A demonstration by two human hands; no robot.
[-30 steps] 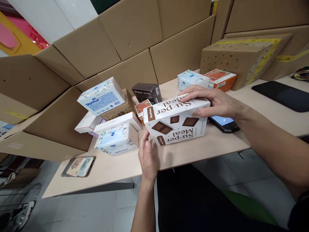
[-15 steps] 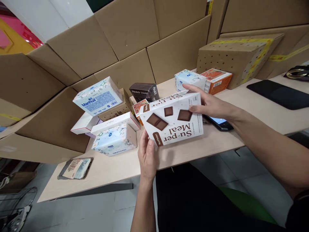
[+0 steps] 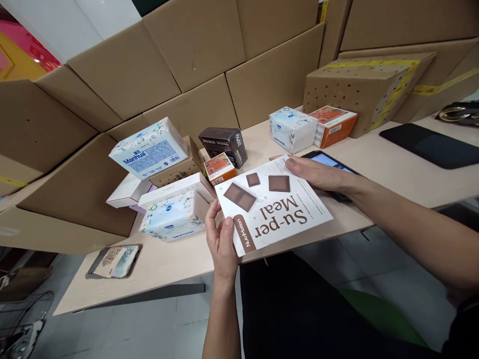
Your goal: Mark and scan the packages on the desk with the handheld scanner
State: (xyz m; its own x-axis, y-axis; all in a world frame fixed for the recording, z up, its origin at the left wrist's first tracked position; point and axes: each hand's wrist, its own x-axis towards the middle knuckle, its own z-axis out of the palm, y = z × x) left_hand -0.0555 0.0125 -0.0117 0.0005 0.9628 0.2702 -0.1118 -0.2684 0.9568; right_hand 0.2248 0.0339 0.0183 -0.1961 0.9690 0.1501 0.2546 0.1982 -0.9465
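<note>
A white meal box [image 3: 277, 209] with brown chocolate squares and upside-down "Su-per Meal" lettering is held between both hands above the table's front edge. My left hand [image 3: 221, 239] grips its near left corner, thumb on the printed face. On the far right edge, my right hand [image 3: 318, 172] has its thumb over the top and its other fingers mostly hidden behind. Just beyond the box lie a small orange box [image 3: 220, 168] and a dark brown carton [image 3: 223, 144]. A phone [image 3: 331, 167] with a lit screen lies partly beneath my right hand.
At left, tissue packs [image 3: 149, 148] and flat white boxes [image 3: 177, 192] are piled up. Another tissue pack [image 3: 292, 129] and an orange box [image 3: 334, 127] stand at the back right. Banknotes [image 3: 114, 262] lie front left, a black slab [image 3: 430, 144] right. Cardboard walls [image 3: 277, 75] enclose the back.
The meal box has tipped so its printed face turns more upward, hiding its top side panel. My right hand has lowered slightly with it, and the small orange box behind shows more fully.
</note>
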